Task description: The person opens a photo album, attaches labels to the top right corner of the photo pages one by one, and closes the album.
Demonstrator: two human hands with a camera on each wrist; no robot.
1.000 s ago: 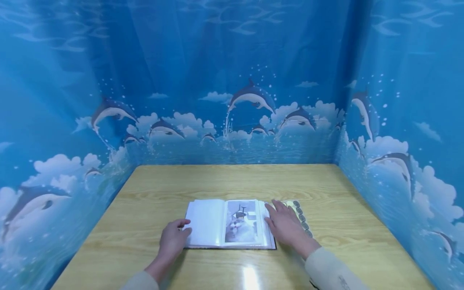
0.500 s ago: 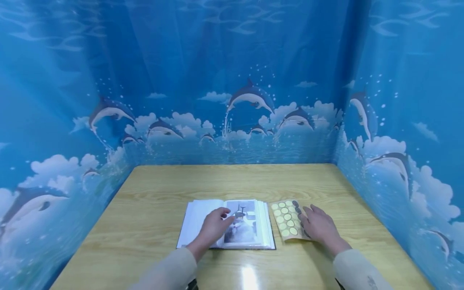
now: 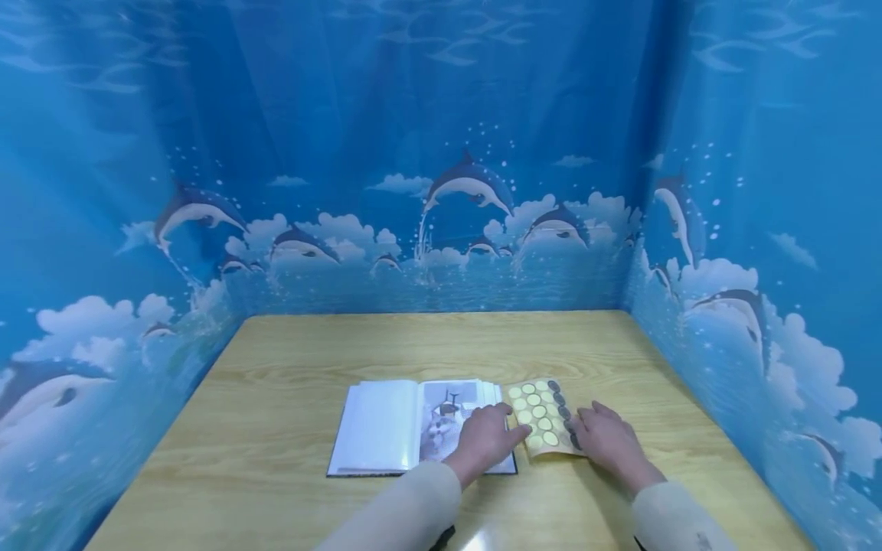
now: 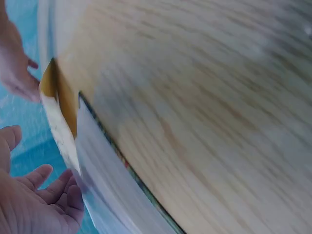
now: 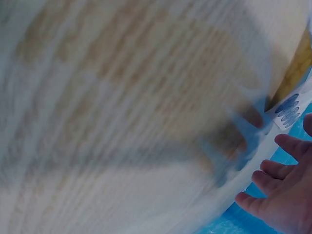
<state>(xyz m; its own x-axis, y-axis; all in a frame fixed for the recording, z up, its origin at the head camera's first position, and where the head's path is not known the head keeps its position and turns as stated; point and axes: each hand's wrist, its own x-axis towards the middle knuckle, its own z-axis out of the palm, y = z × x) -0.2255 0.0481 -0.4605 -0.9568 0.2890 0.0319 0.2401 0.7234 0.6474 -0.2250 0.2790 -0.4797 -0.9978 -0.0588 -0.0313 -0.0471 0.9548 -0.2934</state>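
Note:
An open photo album [image 3: 380,428] lies on the table, its left page white and its right page showing a greyish picture [image 3: 438,435]. Beside it on the right is a sheet of round stickers [image 3: 536,409], pale yellow with a column of dark ones along its right side; its near edge lifts off the table. My left hand [image 3: 482,436] reaches across the album's right page, fingertips at the sheet's left edge, thumb apart from the fingers in the left wrist view. At the sheet's right edge rests my right hand [image 3: 609,444], its fingers spread in the right wrist view.
The wood-grain table [image 3: 289,360] extends around the album and sheet. Blue curtains [image 3: 344,153] printed with dolphins stand along its back and both sides.
My left hand has moved from the album's left edge rightward over the pages to the sticker sheet. My right hand has shifted right, off the album's edge, uncovering the sheet.

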